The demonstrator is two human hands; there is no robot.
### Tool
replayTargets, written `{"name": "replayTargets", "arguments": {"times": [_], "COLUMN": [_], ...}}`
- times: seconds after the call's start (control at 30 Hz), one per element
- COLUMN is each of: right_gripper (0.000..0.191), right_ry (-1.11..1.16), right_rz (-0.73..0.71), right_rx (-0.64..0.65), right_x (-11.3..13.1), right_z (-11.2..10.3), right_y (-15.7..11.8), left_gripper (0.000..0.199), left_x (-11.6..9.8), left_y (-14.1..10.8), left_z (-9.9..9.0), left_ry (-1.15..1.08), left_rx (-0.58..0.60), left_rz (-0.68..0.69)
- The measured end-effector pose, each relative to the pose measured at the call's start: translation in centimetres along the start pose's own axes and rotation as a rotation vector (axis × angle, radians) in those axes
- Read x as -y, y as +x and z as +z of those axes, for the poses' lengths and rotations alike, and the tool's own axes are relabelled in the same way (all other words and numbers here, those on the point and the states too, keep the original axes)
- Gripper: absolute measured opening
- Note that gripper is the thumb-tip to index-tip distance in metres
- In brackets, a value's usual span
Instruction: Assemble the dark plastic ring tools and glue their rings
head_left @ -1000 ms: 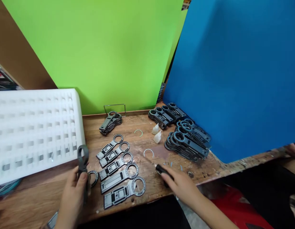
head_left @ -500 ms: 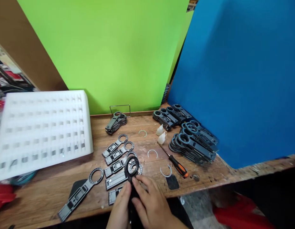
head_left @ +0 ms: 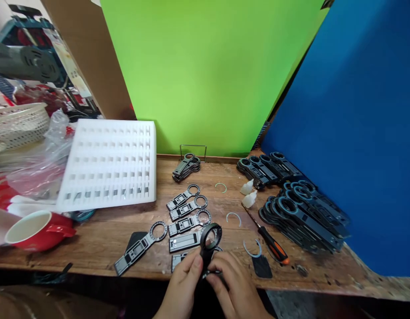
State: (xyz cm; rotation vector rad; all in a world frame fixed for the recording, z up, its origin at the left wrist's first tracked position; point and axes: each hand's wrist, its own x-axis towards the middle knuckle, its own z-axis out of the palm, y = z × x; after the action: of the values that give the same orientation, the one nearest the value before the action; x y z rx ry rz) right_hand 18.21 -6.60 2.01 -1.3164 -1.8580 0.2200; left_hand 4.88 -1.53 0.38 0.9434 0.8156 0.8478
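A black plastic part with a ring at its top (head_left: pixel 210 235) is held upright over the table's front edge. My left hand (head_left: pixel 184 283) grips its stem from the left, thumb along it. My right hand (head_left: pixel 232 283) has its fingers closed around the stem's right side; a small light spot shows near those fingertips. Behind the hands lie several grey ring-ended plates (head_left: pixel 187 222) in a column, partly covered by the held part. Another grey plate (head_left: pixel 141 248) rests apart to the left, on a dark flat pad.
Right of the hands lie a screwdriver (head_left: pixel 273 246), thin curved strips (head_left: pixel 252 249), two whitish small bottles (head_left: pixel 249 199) and stacked dark ring-ended plates (head_left: pixel 301 212). A white slotted foam block (head_left: pixel 108 164) and a red mug (head_left: pixel 42 230) stand left. Green (head_left: pixel 211 79) and blue (head_left: pixel 351 133) panels rise behind.
The view has swung left, so the mug and basket now show. The ring part is tilted differently, and my right fingers have curled in lower on its stem.
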Motion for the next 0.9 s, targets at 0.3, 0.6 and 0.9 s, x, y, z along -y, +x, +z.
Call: {"name": "replayTargets", "arguments": {"times": [0.3,0.6,0.9], "right_gripper": [0.012,0.003,0.017], "right_ry": [-0.083,-0.125,-0.083], "right_rz": [-0.004,-0.157,0.102], "right_rx": [-0.001,0.0,-0.06], "right_x": [-0.6,-0.4,-1.8], "right_z": [0.5,0.9,1.1], "right_y": [0.0,-1.2,0.0], "left_gripper": [0.043,0.061,0.055], "left_x": [-0.8,-1.5,-0.6], "left_y": [0.0,2.2,-0.1], "left_z": [0.1,-2.3,-1.3], "left_ry": [0.061,0.009,0.142], "left_rx": [0.144,-0.136,0.277], "left_rz": [0.002,-0.037,0.004]}}
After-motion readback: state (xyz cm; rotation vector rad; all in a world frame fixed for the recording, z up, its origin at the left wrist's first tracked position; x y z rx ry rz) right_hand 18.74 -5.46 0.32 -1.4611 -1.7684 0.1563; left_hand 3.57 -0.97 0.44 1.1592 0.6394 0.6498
